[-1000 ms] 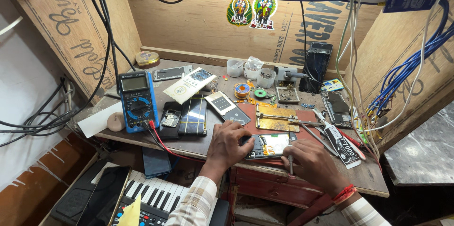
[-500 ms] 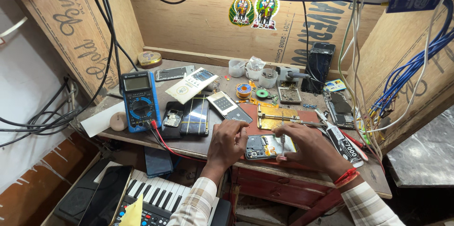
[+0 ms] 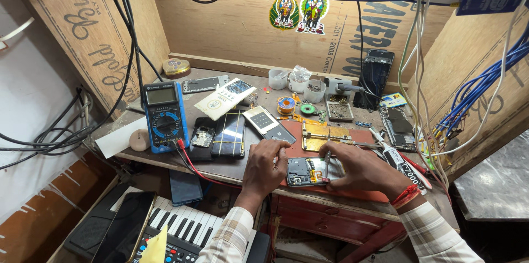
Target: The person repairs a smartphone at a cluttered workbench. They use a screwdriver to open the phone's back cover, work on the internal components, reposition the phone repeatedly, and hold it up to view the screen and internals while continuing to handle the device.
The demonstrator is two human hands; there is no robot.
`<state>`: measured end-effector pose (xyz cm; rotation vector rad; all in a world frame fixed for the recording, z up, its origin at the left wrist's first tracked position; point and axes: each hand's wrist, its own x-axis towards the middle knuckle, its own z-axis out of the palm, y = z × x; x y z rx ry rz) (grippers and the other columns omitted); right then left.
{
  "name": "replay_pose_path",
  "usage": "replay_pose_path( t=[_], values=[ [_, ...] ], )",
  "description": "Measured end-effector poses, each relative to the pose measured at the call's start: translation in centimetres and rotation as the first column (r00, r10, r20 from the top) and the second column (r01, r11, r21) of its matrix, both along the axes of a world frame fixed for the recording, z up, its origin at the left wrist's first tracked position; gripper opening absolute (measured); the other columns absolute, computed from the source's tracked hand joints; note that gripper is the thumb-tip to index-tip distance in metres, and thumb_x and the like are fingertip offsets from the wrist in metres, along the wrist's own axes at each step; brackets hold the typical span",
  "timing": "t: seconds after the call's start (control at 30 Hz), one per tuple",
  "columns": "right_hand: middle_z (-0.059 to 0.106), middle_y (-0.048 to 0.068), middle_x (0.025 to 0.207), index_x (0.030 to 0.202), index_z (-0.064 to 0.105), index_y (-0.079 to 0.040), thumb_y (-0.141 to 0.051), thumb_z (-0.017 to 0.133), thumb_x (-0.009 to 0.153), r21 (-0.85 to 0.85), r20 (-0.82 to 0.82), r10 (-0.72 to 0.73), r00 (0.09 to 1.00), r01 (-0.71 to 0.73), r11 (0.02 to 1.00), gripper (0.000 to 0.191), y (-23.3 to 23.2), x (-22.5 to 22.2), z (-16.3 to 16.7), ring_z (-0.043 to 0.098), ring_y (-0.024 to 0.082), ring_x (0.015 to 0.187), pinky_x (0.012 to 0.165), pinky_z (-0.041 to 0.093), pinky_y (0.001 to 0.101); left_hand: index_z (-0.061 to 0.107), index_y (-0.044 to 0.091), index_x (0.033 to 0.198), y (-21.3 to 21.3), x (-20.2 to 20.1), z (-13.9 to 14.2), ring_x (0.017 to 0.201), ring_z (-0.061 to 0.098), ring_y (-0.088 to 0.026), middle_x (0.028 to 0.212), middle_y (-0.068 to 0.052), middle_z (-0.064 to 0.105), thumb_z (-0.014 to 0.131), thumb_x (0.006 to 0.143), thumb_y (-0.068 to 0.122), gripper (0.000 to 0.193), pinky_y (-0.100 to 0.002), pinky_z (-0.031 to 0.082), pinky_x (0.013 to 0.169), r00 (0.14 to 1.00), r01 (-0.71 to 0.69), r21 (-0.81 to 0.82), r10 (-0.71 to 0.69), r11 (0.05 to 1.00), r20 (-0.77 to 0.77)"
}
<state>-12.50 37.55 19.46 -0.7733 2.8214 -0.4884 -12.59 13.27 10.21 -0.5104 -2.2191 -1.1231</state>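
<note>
An opened phone [image 3: 307, 171] with its back off lies on an orange mat [image 3: 352, 192] at the front of the workbench. My left hand [image 3: 267, 165] grips the phone's left end and steadies it. My right hand [image 3: 361, 167] holds a thin screwdriver [image 3: 327, 163] upright, its tip down on the phone's exposed board. A red thread band [image 3: 406, 195] circles my right wrist.
A blue multimeter [image 3: 164, 115] with a red lead stands at the left, beside dark phones [image 3: 228, 134]. A metal holding jig [image 3: 326, 135], solder spools [image 3: 286, 104], small cups [image 3: 301, 82] and another open phone [image 3: 400, 127] sit behind. Cables [image 3: 474, 98] hang at the right; a keyboard [image 3: 182, 232] lies below.
My right hand has come in from the right with the screwdriver and set its tip on the phone. My left hand stays on the phone's left end.
</note>
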Motion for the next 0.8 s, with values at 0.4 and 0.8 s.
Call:
replay_pose_path(
  t=[0.4, 0.8],
  values=[
    [0.071, 0.011, 0.105, 0.123, 0.060, -0.015, -0.028, 0.093, 0.059, -0.146, -0.214, -0.047, 0.976, 0.016, 0.989, 0.074, -0.1, 2.4, -0.1, 0.071, 0.032, 0.093, 0.079, 0.057, 0.0420, 0.072, 0.010, 0.100, -0.2, 0.2, 0.1, 0.090, 0.068, -0.024, 0.093, -0.005, 0.073, 0.059, 0.092, 0.010, 0.016, -0.040, 0.046, 0.086, 1.000, 0.002, 0.026, -0.001, 1.000, -0.027],
    [0.071, 0.012, 0.112, 0.117, 0.062, -0.011, -0.032, 0.095, 0.058, -0.206, -0.333, -0.001, 0.943, -0.071, 0.976, 0.072, 0.1, 2.8, -0.5, 0.070, 0.033, 0.099, 0.082, 0.057, 0.0420, 0.072, 0.010, 0.100, -0.2, 0.4, 0.3, 0.091, 0.068, -0.025, 0.093, -0.006, 0.073, 0.058, 0.092, 0.011, 0.016, -0.040, 0.046, 0.086, 1.000, 0.000, 0.040, 0.001, 0.999, -0.014]
  ],
)
